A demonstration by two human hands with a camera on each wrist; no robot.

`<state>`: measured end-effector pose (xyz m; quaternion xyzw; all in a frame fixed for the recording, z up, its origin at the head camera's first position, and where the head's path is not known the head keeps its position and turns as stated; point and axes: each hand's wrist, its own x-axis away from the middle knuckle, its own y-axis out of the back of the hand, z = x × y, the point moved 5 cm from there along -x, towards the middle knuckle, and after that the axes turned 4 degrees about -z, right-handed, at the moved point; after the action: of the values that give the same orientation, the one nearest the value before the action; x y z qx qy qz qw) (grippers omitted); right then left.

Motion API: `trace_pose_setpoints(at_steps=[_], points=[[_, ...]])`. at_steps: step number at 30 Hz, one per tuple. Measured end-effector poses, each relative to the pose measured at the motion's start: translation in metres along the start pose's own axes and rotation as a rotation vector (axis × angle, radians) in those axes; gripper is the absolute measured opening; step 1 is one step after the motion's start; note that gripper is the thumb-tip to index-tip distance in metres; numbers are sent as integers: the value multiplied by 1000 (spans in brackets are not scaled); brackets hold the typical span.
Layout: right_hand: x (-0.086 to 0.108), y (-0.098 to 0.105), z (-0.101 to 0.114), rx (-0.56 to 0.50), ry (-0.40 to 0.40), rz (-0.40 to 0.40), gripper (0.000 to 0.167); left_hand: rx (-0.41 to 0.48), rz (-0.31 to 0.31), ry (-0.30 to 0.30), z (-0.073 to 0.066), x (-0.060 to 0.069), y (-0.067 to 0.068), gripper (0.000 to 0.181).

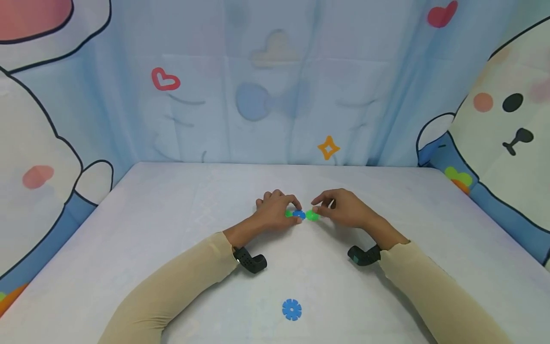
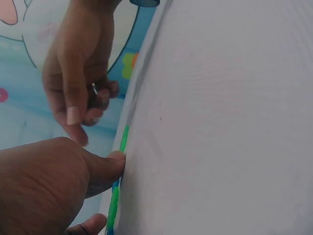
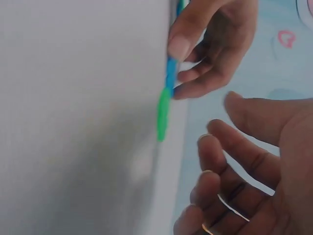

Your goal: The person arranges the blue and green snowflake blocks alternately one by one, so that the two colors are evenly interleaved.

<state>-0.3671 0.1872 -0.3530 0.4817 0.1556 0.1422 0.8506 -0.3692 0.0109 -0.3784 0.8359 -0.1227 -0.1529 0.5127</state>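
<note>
A row of joined flat plastic discs lies on the white table, alternating green and blue. My left hand point(image 1: 275, 212) pinches the blue disc point(image 1: 299, 214) between thumb and forefinger; a green disc point(image 1: 289, 213) shows partly under that hand. At the row's right end is another green disc point(image 1: 312, 215), seen edge-on in the right wrist view as a green piece point(image 3: 163, 115). My right hand point(image 1: 343, 209) hovers beside this end with loosely bent fingers. Both wrist views show a gap between it and the discs, and nothing in its fingers.
Nearer the front of the white table point(image 1: 193, 296) lies a loose blue disc point(image 1: 291, 309) with notches around its edge. A printed blue curtain point(image 1: 266, 134) hangs behind the table. Black wrist devices point(image 1: 250, 260) stick out below both wrists.
</note>
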Motion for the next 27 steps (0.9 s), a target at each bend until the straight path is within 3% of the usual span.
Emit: trace_pose_setpoints(at_steps=[3, 5, 10, 18, 23, 27], points=[[16, 9, 18, -11, 18, -44, 21, -9, 8, -23, -5, -1, -1, 32], [31, 10, 33, -35, 81, -34, 19, -17, 17, -30, -7, -2, -2, 32], [70, -6, 72, -106, 227, 128, 19, -55, 47, -32, -8, -3, -2, 34], [115, -36, 104, -201, 246, 374, 22, -49, 54, -67, -11, -8, -5, 36], [126, -52, 115, -133, 240, 457, 27, -52, 62, -63, -17, -9, -9, 37], [132, -58, 121, -47, 288, 432, 27, -53, 68, -72, -24, -10, -10, 36]])
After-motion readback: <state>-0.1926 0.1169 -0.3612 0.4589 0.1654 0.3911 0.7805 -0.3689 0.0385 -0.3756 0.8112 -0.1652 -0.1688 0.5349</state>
